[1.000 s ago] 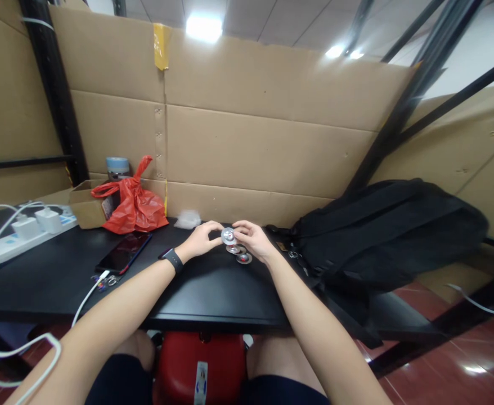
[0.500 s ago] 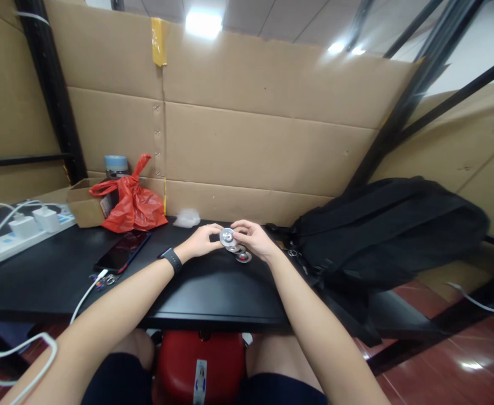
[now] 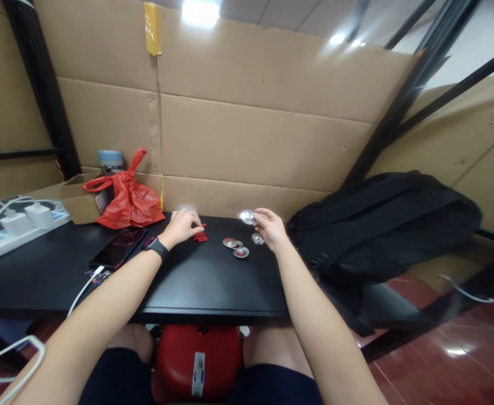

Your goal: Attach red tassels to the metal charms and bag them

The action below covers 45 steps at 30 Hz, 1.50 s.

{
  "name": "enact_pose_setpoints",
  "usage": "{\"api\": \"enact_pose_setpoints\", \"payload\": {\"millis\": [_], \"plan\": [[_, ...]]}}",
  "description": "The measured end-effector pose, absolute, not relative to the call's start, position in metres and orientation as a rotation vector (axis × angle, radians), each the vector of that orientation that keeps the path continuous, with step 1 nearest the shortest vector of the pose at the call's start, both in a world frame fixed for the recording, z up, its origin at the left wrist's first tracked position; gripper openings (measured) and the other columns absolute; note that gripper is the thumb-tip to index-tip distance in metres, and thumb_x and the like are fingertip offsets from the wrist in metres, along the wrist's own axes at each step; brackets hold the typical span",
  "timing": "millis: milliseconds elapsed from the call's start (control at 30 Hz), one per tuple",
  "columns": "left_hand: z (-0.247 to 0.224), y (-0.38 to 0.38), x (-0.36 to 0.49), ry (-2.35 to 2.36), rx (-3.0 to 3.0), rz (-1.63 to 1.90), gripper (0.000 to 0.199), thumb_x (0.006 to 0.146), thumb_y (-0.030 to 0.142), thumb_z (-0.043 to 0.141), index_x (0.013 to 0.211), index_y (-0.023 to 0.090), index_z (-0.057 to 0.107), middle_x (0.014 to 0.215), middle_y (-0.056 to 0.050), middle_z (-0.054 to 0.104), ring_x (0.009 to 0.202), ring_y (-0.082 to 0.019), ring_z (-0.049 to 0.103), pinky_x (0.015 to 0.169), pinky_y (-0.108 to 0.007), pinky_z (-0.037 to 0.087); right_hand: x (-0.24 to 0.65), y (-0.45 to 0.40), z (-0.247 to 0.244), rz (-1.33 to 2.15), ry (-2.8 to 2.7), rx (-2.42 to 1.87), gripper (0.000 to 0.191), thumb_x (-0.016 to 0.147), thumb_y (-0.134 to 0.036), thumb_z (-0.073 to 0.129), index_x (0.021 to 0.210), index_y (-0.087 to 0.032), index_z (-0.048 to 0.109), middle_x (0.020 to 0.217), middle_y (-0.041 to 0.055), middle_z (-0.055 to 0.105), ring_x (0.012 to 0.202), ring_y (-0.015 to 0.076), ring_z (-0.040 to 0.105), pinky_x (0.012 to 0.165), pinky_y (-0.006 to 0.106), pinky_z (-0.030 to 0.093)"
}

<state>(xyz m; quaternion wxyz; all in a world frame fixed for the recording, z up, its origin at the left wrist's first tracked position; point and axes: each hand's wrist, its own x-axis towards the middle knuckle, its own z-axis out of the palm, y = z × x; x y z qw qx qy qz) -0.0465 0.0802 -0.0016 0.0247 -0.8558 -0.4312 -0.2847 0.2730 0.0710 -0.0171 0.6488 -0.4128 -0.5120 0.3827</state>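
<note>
A shiny round metal disc (image 3: 247,216) is pinched in the fingertips of my right hand (image 3: 270,226), raised above the back of the black table. Below it another metal disc (image 3: 257,239) lies on the table. Several more discs, some showing red, overlap to the left, with one red-centred disc (image 3: 241,253) nearest me. My left hand (image 3: 183,226) is at the back of the table beside a small heap of red strands (image 3: 200,234). Its fingers are curled with thumb and forefinger close together; whether they grip a strand is too small to tell.
A red plastic bag (image 3: 129,197) and an open cardboard box (image 3: 78,198) stand at the back left, near a phone (image 3: 119,247) and a white power strip (image 3: 23,233). A black backpack (image 3: 386,230) lies on the right. Cardboard walls rise behind the black table (image 3: 205,287).
My hands have moved apart. The left went left to the red strands, now visible; the right moved right and up with a disc. Discs on the table are more exposed.
</note>
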Motion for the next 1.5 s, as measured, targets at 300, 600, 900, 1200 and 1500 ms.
{"api": "enact_pose_setpoints", "payload": {"millis": [300,600,900,1200,1500], "plan": [[-0.003,0.08,-0.051,-1.452,-2.523,-0.723,0.021,0.086,0.043,0.072,0.077,0.025,0.081,0.092,-0.005,0.078,0.095,-0.025,0.065,0.078,-0.034,0.037,0.314,0.095,-0.053,0.323,-1.191,-1.708,0.015,0.067,-0.018,0.067,0.08,-0.018,0.073,0.078,0.0061,0.074,0.075,0.0212,0.068,0.07,0.029,0.05],[-0.01,0.083,-0.048,-1.53,-2.469,-0.844,0.03,0.096,0.04,0.054,0.092,0.025,0.079,0.102,-0.006,0.078,0.1,-0.027,0.066,0.082,-0.036,0.043,0.315,0.098,-0.06,0.147,-1.41,-1.858,0.011,0.075,-0.013,0.063,0.071,-0.02,0.072,0.079,0.0082,0.074,0.078,0.0221,0.067,0.076,0.03,0.048],[-0.016,0.084,-0.044,-1.44,-2.662,-0.852,0.025,0.092,0.04,0.055,0.093,0.027,0.077,0.106,-0.003,0.078,0.105,-0.026,0.065,0.092,-0.039,0.043,0.292,0.086,-0.044,0.053,-1.813,-1.51,0.014,0.087,-0.024,0.064,0.092,-0.019,0.076,0.094,0.0075,0.073,0.087,0.0194,0.066,0.083,0.029,0.05],[-0.018,0.082,-0.038,-1.427,-2.651,-0.849,0.025,0.092,0.037,0.054,0.096,0.026,0.076,0.105,-0.004,0.078,0.107,-0.028,0.063,0.095,-0.042,0.043,0.239,0.07,-0.035,0.388,-2.198,-1.274,0.016,0.08,-0.031,0.077,0.093,-0.022,0.081,0.099,0.0062,0.074,0.087,0.0195,0.067,0.083,0.032,0.051],[-0.014,0.069,-0.02,-1.143,-2.832,-1.057,0.021,0.091,0.033,0.059,0.098,0.024,0.077,0.105,-0.005,0.074,0.099,-0.022,0.066,0.091,-0.035,0.049,0.222,0.064,-0.031,0.794,-1.653,-1.048,0.036,0.077,-0.054,0.076,0.086,-0.02,0.067,0.078,0.0042,0.073,0.073,0.021,0.072,0.069,0.033,0.056]]}}
